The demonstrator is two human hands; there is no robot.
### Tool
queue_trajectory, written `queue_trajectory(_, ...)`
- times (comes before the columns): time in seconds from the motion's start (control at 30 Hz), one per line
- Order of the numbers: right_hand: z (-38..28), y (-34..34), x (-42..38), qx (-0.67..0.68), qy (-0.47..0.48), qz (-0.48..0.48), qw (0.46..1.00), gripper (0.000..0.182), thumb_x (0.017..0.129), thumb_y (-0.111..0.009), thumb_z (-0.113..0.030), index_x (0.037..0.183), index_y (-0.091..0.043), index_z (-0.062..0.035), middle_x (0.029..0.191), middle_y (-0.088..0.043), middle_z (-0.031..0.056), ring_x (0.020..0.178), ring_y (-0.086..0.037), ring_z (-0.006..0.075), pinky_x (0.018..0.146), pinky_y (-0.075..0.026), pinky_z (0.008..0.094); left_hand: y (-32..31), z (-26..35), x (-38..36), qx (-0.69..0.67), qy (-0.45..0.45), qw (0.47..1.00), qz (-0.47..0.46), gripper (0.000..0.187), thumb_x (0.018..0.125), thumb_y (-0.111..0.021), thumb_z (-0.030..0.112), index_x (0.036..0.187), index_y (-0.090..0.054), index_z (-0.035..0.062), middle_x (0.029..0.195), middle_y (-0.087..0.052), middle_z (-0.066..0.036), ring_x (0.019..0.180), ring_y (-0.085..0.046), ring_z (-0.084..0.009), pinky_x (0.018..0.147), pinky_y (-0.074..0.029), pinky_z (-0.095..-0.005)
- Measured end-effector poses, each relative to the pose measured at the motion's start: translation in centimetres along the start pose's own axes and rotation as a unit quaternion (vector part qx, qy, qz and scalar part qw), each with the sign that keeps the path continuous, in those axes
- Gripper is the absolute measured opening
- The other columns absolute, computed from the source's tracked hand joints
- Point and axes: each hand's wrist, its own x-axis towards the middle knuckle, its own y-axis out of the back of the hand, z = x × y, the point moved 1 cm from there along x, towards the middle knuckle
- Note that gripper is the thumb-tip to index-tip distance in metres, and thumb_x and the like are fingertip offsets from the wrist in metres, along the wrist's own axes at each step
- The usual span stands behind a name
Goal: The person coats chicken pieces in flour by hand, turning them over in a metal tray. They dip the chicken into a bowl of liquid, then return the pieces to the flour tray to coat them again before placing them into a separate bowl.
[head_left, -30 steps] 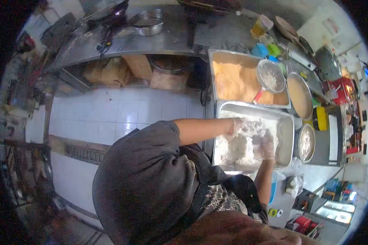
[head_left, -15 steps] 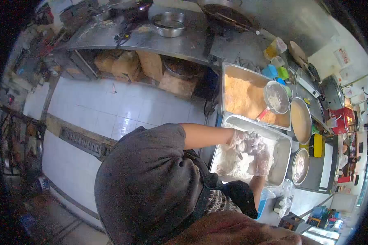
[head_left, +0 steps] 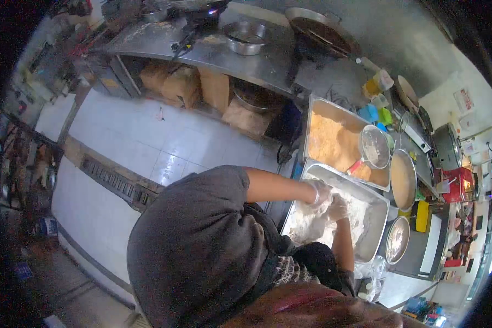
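Note:
A metal tray [head_left: 373,240] of white flour [head_left: 306,223] lies before me, and both my hands are inside its rim. My left hand [head_left: 319,195], in a clear plastic glove, reaches down over the flour with its fingers curled. Close beside it is my right hand [head_left: 338,209], also gloved and curled in. The two hands nearly touch. White, floury matter is at the fingers, but what they grip is hidden and blurred.
Beside the flour tray stands a second tray [head_left: 310,126] of orange-brown crumbs, with a red-handled strainer [head_left: 374,146] lying on it. A bowl of beige liquid [head_left: 403,180] and a smaller bowl [head_left: 397,240] stand beyond. A steel counter [head_left: 202,53] holds a metal pot [head_left: 246,41] and a wok [head_left: 320,33].
My hands have drawn closer together over the flour, the right moving up toward the left in the view. The whole view has shifted and tilted slightly.

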Motion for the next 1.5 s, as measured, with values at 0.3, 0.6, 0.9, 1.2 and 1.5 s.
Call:
queue_trajectory(0.3, -4.1, 7.4, -3.4, 0.152, -0.039, 0.110, 0.981, 0.019, 0.081, -0.064, -0.019, 0.091, -0.057, -0.0037, 0.080, -0.060, 0.0137, 0.079, -0.060, 0.0294, 0.067, -0.048, 0.0385, 4.9, 1.8, -2.1, -0.092, -0.022, 0.994, -0.052, 0.052, 0.074, -0.066, 0.037, 0.119, -0.061, 0.0111, 0.114, -0.063, -0.018, 0.105, -0.060, -0.0337, 0.091, -0.048, -0.0432)
queue_trajectory(0.6, -13.1, 13.4, -8.8, 0.358, -0.134, 0.141, 0.913, 0.026, 0.079, -0.059, -0.011, 0.100, -0.060, 0.0046, 0.103, -0.062, 0.0154, 0.093, -0.060, 0.0238, 0.080, -0.049, 0.0354, 4.2, 2.3, 1.1, -0.222, 0.029, 0.975, -0.004, 0.033, 0.073, -0.068, 0.035, 0.099, -0.067, 0.0137, 0.110, -0.065, -0.013, 0.105, -0.060, -0.0288, 0.088, -0.048, -0.0377)
queue_trajectory(0.9, -12.1, 12.0, -11.2, 0.380, -0.284, 0.193, 0.859, 0.027, 0.080, -0.060, -0.014, 0.100, -0.059, 0.0041, 0.073, -0.066, 0.0128, 0.067, -0.064, 0.0199, 0.059, -0.051, 0.0374, 8.6, 3.5, -2.0, -0.466, 0.086, 0.874, -0.105, 0.027, 0.073, -0.067, 0.025, 0.098, -0.066, 0.0147, 0.109, -0.064, -0.015, 0.105, -0.060, -0.0311, 0.086, -0.049, -0.0387)
queue_trajectory(1.2, -11.5, 10.8, -12.0, 0.079, -0.335, 0.196, 0.918, 0.028, 0.070, -0.067, -0.024, 0.073, -0.061, 0.0030, 0.064, -0.060, 0.0208, 0.058, -0.059, 0.0334, 0.058, -0.046, 0.0424, 7.3, 2.5, -3.4, -0.038, -0.095, 0.994, -0.025, 0.030, 0.074, -0.059, 0.014, 0.101, -0.065, 0.0013, 0.106, -0.065, -0.017, 0.104, -0.061, -0.0345, 0.087, -0.047, -0.0472)
queue_trajectory(1.5, -6.9, 5.6, -13.6, 0.085, -0.261, 0.216, 0.937, 0.030, 0.065, -0.068, -0.025, 0.065, -0.057, 0.0027, 0.065, -0.055, 0.0202, 0.064, -0.054, 0.0376, 0.062, -0.044, 0.0446, 5.7, 0.6, -0.9, -0.037, -0.169, 0.982, -0.071, 0.027, 0.074, -0.061, 0.024, 0.097, -0.068, 0.0136, 0.099, -0.068, -0.013, 0.086, -0.065, -0.0320, 0.072, -0.051, -0.0442)
